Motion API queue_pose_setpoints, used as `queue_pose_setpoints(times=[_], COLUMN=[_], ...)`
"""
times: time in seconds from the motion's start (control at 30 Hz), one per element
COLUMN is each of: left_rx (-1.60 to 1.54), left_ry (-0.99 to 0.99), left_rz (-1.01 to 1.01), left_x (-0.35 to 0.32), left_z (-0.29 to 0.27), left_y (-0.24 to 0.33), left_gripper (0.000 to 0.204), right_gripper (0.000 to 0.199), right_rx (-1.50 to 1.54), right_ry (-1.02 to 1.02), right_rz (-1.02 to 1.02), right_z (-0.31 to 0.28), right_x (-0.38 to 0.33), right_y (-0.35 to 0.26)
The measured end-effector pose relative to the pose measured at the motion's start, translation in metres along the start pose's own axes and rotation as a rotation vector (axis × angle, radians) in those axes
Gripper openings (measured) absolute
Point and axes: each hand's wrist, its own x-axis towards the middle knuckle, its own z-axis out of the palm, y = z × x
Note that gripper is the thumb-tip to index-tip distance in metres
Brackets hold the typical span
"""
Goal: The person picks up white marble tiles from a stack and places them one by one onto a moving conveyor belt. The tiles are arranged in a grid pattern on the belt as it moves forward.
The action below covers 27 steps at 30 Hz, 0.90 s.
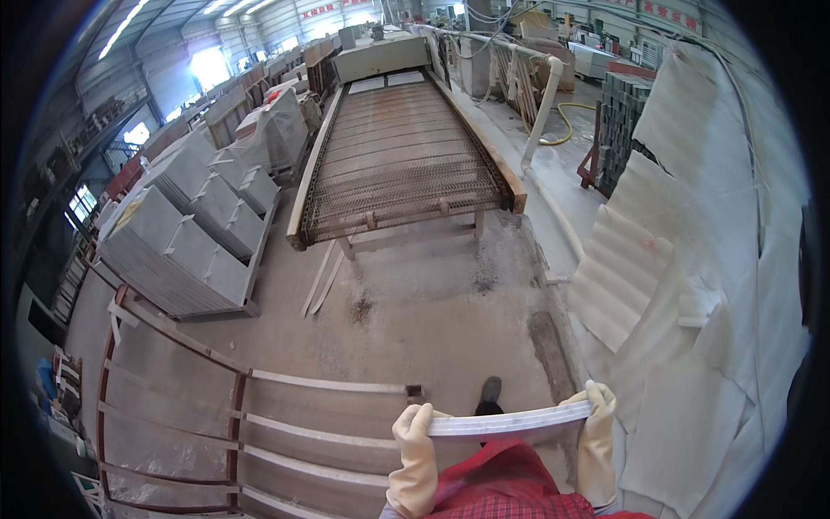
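A long white piece (510, 423), slightly shiny and with fine lines running along it, is held level in front of my body. It looks like a slab or a few thin slabs seen edge-on; how deep it goes cannot be made out. At its left end my left hand (413, 445), in a cream rubber glove, is closed on it. The gloved fingers of my right hand (596, 428) grip the other end. Below the piece shows my red apron (501, 471), and one dark shoe (491, 391) stands on the floor just beyond it.
Ahead is a conveyor with a brown mesh belt (398, 156), with white pieces (405, 79) at its far end. A metal rack with white-covered bars (328, 435) lies close by my left. Slab stacks (181, 229) stand farther left; white foam sheeting (683, 415) covers the right side.
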Motion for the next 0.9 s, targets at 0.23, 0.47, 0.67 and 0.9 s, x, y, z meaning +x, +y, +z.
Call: queue_pose_setpoints(times=[0.23,0.47,0.67,0.9], left_rx=[0.099,0.071,0.04,0.11], left_ry=[0.107,0.16,0.112,0.145], left_rz=[0.011,0.071,0.045,-0.035], left_x=[0.174,0.304,0.434,0.576], left_z=[0.074,0.137,0.175,0.209], left_y=[-0.002,0.055,0.083,0.112], left_gripper=[0.023,0.026,0.025,0.026], right_gripper=[0.031,0.031,0.031,0.027], right_rx=[0.001,-0.024,-0.002,-0.132], right_ry=[-0.041,-0.148,-0.117,-0.064], right_rz=[0.018,0.064,0.038,0.095], right_z=[0.086,0.197,0.284,0.373], right_x=[0.184,0.315,0.419,0.54], right_y=[0.032,-0.018,-0.013,-0.006])
